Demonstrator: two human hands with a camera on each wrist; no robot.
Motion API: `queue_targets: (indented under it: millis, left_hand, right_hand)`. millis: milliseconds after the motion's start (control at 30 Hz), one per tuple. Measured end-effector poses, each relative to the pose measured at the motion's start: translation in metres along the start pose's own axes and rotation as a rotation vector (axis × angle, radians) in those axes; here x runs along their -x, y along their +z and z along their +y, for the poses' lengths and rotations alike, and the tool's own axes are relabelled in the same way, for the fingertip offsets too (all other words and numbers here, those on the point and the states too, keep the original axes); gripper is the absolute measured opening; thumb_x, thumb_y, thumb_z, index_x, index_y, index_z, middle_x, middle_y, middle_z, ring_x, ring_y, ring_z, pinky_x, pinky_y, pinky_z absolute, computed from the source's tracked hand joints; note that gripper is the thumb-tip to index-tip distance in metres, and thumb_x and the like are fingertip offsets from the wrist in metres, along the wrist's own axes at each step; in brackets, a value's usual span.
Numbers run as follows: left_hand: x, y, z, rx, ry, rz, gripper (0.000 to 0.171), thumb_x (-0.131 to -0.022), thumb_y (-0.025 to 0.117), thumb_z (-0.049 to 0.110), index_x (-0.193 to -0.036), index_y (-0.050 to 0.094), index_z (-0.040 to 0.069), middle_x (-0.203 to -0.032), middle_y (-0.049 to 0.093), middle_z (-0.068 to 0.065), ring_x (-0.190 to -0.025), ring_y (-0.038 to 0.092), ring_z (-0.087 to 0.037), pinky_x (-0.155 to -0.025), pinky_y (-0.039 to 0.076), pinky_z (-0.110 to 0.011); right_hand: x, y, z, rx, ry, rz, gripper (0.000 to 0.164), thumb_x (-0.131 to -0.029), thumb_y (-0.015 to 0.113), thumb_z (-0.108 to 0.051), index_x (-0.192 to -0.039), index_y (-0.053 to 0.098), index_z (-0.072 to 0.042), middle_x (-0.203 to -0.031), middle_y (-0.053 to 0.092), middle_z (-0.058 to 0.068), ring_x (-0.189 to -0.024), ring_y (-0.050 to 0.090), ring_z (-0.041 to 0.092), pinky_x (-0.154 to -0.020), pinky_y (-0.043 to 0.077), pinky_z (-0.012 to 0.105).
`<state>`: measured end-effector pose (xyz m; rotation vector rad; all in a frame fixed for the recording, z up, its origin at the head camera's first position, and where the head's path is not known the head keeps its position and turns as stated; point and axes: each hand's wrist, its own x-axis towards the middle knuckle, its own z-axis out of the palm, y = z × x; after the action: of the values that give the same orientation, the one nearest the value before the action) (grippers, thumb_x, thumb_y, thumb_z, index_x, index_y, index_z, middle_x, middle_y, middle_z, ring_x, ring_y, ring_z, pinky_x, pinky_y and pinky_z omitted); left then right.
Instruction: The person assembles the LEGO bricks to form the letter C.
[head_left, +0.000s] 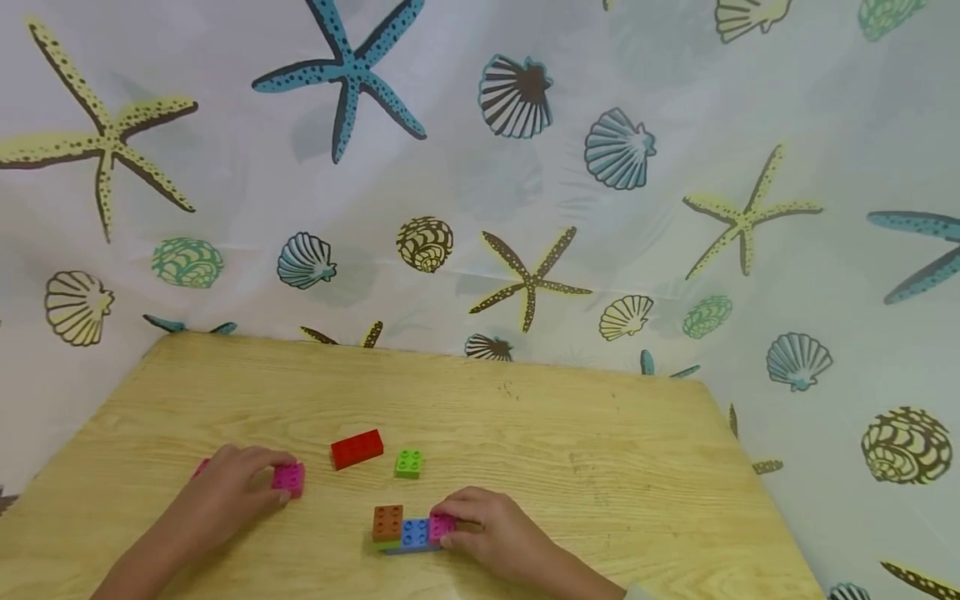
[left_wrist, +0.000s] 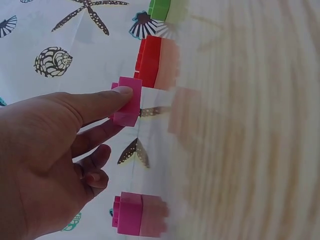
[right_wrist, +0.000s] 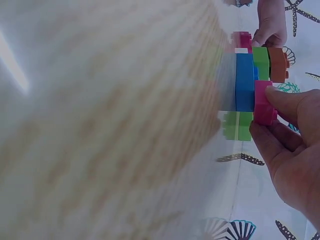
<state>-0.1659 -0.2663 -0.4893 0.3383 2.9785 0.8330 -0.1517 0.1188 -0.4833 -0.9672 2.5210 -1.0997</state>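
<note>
My left hand (head_left: 232, 486) pinches a pink toy brick (head_left: 289, 479) between thumb and fingers, just above the table in the left wrist view (left_wrist: 131, 107). My right hand (head_left: 491, 529) grips another pink brick (head_left: 442, 527) by its sides, at the right end of a long blue brick (right_wrist: 244, 82). Blue studs (head_left: 415, 532) show in the middle of that brick. On its left end sits a green brick (right_wrist: 260, 62) with an orange-brown brick (head_left: 387, 522) on top.
A red brick (head_left: 357, 450) and a small lime-green brick (head_left: 408, 463) lie behind the blue assembly on the wooden table (head_left: 525, 433). One more pink brick (left_wrist: 130, 214) stands beyond my left hand. A shell-patterned cloth (head_left: 450, 183) hangs along the table's back and sides.
</note>
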Motion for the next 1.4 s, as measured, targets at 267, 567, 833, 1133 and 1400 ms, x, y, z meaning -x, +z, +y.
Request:
queue_targets:
  millis: [267,567,833,1133,1400]
  left_hand:
    - [0.005,0.001,0.015,0.038,-0.028,-0.02,0.046,-0.088,0.075,0.046,-0.126,0.068,0.02,-0.128,0.066,-0.007,-0.119,0.05,-0.032,-0.095,0.047,-0.059]
    - [0.009,0.0,0.034,0.059,-0.046,-0.016,0.048,-0.088,0.074,0.05,-0.125,0.069,0.02,-0.129,0.066,-0.009,-0.122,0.05,-0.035,-0.096,0.046,-0.062]
    - [0.013,-0.001,0.056,0.118,-0.035,-0.033,0.04,-0.089,0.075,0.045,-0.124,0.068,0.028,-0.128,0.066,0.001,-0.115,0.052,-0.025,-0.091,0.052,-0.049]
    - [0.02,0.012,0.086,0.212,0.007,-0.043,0.038,-0.087,0.076,0.043,-0.123,0.067,0.034,-0.123,0.062,0.006,-0.113,0.054,-0.019,-0.091,0.053,-0.043]
    - [0.022,0.024,0.105,0.256,0.053,-0.066,0.03,-0.088,0.073,0.051,-0.116,0.065,0.044,-0.123,0.061,0.016,-0.114,0.051,-0.016,-0.095,0.052,-0.042]
  right_hand:
    - [0.0,0.0,-0.002,0.013,-0.013,0.001,0.034,-0.098,0.067,-0.026,-0.13,0.069,-0.014,-0.128,0.066,-0.005,-0.114,0.061,0.004,-0.092,0.052,0.021]
    - [0.0,0.001,0.0,-0.017,0.002,-0.004,0.034,-0.097,0.068,-0.024,-0.13,0.069,-0.013,-0.127,0.066,-0.004,-0.113,0.061,0.003,-0.092,0.053,0.022]
    - [0.001,0.002,0.001,-0.014,-0.014,-0.007,0.035,-0.098,0.067,-0.025,-0.13,0.069,-0.013,-0.127,0.066,-0.003,-0.114,0.061,0.004,-0.093,0.053,0.024]
    - [0.001,0.002,-0.001,-0.002,-0.029,0.001,0.034,-0.098,0.068,-0.024,-0.13,0.069,-0.013,-0.126,0.067,-0.003,-0.114,0.062,0.005,-0.093,0.053,0.024]
    - [0.0,0.002,0.001,0.021,-0.044,0.0,0.034,-0.098,0.067,-0.024,-0.13,0.068,-0.013,-0.126,0.066,-0.005,-0.117,0.061,0.006,-0.096,0.052,0.023]
